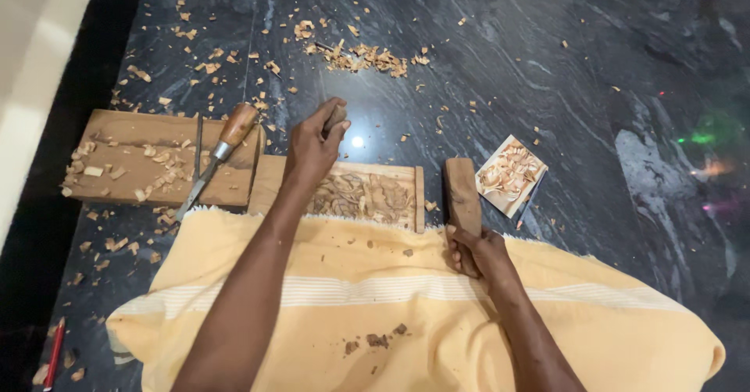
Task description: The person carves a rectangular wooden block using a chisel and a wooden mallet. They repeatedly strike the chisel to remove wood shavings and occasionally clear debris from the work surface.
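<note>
A dark, polished stone floor (pixel 547 71) veined with grey and littered with pale wood chips (pixel 359 57) fills the frame, with a cream wall edge along the far left. A person sits on it, a yellow cloth with white stripes (pixel 406 314) spread over the lap across the bottom of the picture.

At centre, a flat rectangular wooden panel carved in leafy relief (pixel 367 195) lies on the floor with its near edge tucked under the cloth, its long axis running left to right. The left hand (pixel 312 146) is closed tight around a short wood-handled carving tool (pixel 336 114) above the panel's upper left part; its tip is hidden by the hand. The right hand (pixel 476 251), at the lower right of the panel, is wrapped around the near end of a blocky brown wooden mallet (pixel 461 193), whose long axis points away from the person, just right of the panel's end. The tool lies up and to the left of the mallet, well apart from it, with the left hand the nearer to the carving.

At middle left, a plain wooden board (pixel 125 138) carries shavings and a steel chisel with a rounded orange-brown handle (pixel 215 157). A small carved wooden tile (pixel 509 175) lies right of the mallet, and a red pencil (pixel 53 353) sits in the lower left corner.
</note>
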